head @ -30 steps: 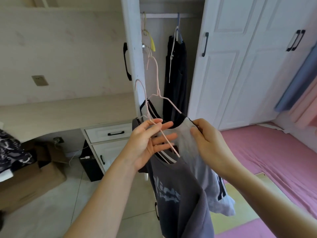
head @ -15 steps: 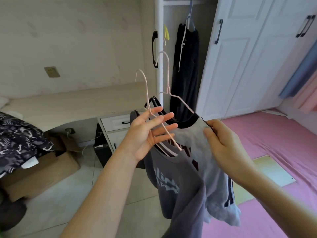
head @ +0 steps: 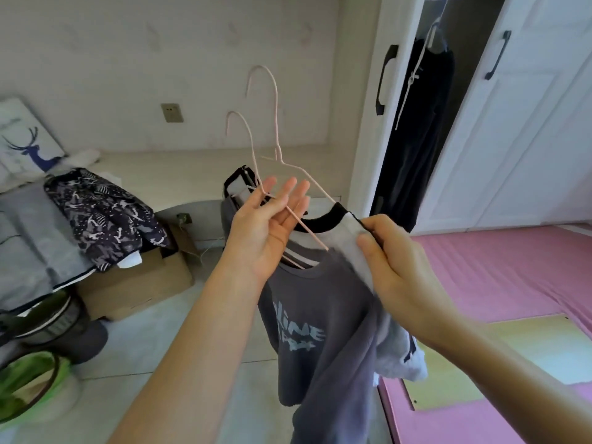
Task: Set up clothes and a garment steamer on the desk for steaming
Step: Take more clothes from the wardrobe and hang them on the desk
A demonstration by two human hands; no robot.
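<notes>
Your view has swung left, from the wardrobe (head: pixel 362 139) toward the counter (head: pixel 179 169). Nearest, your right grip (head: pixel 394 261) pinches the light grey shirt (head: pixel 347 233) at its shoulder. Your left grip (head: pixel 269 232), fingers spread straight, carries two pink hangers (head: pixel 276 123), with the dark grey shirt (head: pixel 320 315) hanging below. You seem mid-carry; next, lay both shirts along the counter's front edge.

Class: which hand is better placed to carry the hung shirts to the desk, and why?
Probably left: the left hand bears both hangers and the desk lies on its side; the right hand only pinches the light grey shirt.
</notes>
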